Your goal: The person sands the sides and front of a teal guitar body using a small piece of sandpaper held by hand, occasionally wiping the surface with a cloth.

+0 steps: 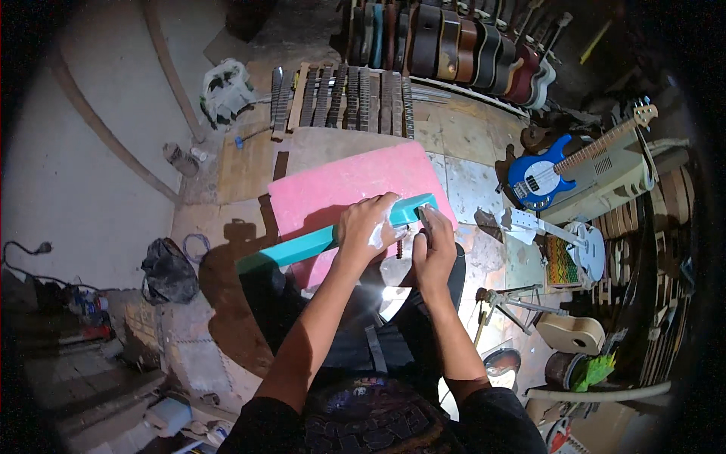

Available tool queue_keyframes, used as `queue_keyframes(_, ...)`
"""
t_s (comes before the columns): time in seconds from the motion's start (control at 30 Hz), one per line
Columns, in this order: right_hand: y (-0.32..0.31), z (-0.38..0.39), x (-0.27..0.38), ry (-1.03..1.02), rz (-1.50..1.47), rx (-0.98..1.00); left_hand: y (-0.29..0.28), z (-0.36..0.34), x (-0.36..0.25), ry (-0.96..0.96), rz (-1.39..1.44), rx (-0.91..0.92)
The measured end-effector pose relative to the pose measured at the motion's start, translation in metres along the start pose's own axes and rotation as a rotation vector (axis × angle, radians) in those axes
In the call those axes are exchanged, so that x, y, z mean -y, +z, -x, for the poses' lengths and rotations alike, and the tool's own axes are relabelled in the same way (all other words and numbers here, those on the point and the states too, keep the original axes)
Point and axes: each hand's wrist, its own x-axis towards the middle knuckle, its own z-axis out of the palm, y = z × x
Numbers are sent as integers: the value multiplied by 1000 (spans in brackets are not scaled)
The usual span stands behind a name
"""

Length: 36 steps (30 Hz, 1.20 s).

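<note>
A long turquoise piece, apparently a guitar neck [295,247], lies slanted across a pink board [344,170]. My left hand [365,231], with white residue on its skin, grips it right of its middle, fingers curled over it. My right hand [432,246] is at its right end, fingers closed round a small dark piece that I cannot clearly make out, which touches the turquoise piece. Between my hands, below the turquoise piece, a threaded screw [399,249] shows. The undersides of both hands are hidden.
Fretted necks [340,98] lie in a row beyond the board, with guitar bodies [442,41] racked behind. At right are a blue bass [541,178], a pale guitar [586,253], a metal stand [507,303] and a wooden body [571,333]. A dark bag [168,268] lies left by the wall.
</note>
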Motion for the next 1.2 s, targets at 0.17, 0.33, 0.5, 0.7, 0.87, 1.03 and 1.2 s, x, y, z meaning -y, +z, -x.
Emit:
queue_keyframes(0.17,-4,9,15,-63,122,107,-3,0,1,-29,-12,31)
queue_keyframes(0.33,-3,9,10,-59,126,83,-1,3,2,11,21,10)
queue_keyframes(0.5,-8,2,5,-61,67,76,-1,6,0,22,23,-2)
queue_keyframes(0.7,-5,16,12,-170,187,122,6,6,6,16,12,-17)
queue_keyframes(0.87,-5,4,10,-96,166,77,3,3,1,0,17,-19)
queue_keyframes(1.03,-11,2,-3,-96,158,103,2,5,3,9,15,-20)
queue_keyframes(1.2,-7,18,7,-135,176,126,-1,6,-2,6,24,-8)
